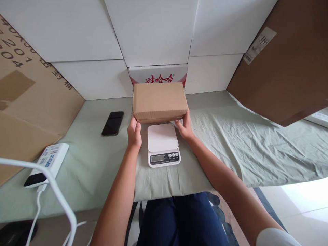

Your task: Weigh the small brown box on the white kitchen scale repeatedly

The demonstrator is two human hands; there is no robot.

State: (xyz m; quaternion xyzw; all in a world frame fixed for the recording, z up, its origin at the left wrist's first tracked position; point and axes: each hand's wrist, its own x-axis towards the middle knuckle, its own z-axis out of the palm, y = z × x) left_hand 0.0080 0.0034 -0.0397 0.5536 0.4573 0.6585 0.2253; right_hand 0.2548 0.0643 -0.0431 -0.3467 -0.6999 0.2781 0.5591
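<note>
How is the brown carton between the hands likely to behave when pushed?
The brown carton should stay fairly stiff, as its panels look flat and edges straight. Its dull cardboard probably won't slip easily from the left hand and right hand at its near corners. Flat sides make rolling unlikely; hidden contents leave weight unclear.

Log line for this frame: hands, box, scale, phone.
left hand: holding cardboard box, left side; right hand: cardboard box, right side; scale: nearer than box, no readable digits; phone: left of scale

娃哈哈 on carton (139, 72), 201 on cardboard (36, 99)
</note>
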